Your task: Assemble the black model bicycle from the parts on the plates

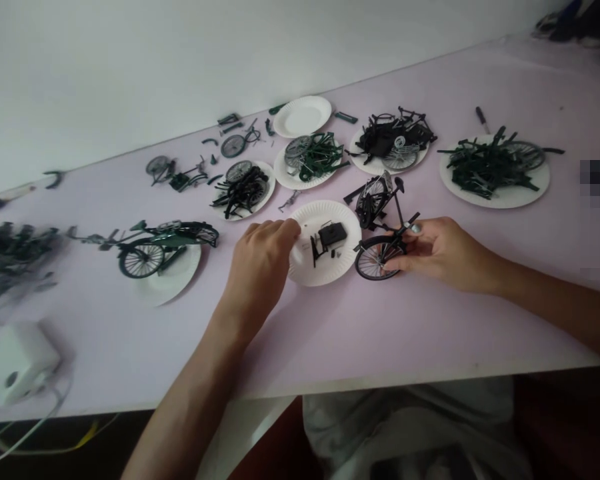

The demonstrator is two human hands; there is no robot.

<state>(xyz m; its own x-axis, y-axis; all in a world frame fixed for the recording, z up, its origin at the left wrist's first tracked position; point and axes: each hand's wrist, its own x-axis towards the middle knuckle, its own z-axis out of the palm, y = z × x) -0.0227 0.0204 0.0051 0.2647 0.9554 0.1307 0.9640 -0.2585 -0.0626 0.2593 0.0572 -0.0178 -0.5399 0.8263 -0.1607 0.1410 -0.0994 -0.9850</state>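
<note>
A partly built black model bicycle (397,230) stands at the right edge of a white paper plate (305,272); my right hand (437,253) grips it near its front wheel and handlebar. On that plate lie a black flat piece (333,233), a thin black frame part (315,252) and small bits. My left hand (265,257) is at the plate's left rim, fingers curled together; whatever they hold, if anything, is hidden.
Plates of dark bicycle parts (243,190) stand behind, with another loaded plate (530,190) at the right. A bicycle (165,243) rests over a plate at the left. A white box (17,363) with cables sits front left. A screwdriver (481,119) lies at the back right.
</note>
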